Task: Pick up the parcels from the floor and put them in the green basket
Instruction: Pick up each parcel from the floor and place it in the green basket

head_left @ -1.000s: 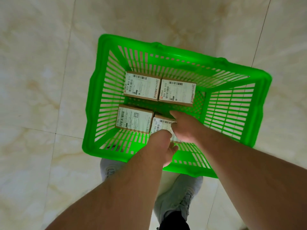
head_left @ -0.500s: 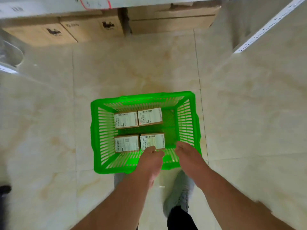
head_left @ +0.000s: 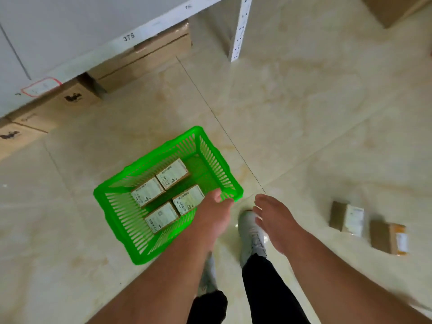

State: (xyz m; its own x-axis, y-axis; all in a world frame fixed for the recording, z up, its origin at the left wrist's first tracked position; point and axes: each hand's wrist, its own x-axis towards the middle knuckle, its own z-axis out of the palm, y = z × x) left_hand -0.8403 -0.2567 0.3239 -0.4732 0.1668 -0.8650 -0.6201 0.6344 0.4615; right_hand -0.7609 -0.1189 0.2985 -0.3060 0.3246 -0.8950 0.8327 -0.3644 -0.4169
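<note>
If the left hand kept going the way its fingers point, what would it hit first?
Probably the green basket: the left hand hangs over its near right corner, fingers pointing along the right wall. Depth is unclear from this view.

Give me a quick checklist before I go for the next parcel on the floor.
1. Left hand free: ok, fingers relaxed, holding nothing.
2. Right hand free: ok, open and empty.
3. Parcels left on the floor: ok, two lie to the right, a labelled parcel and a brown parcel.
4. Room in the green basket: ok, four parcels lie flat in one layer, with bare bottom at its right end.
5. Path to the parcels: ok, bare tile between.
6. Parcels' weight: cannot tell.
</note>
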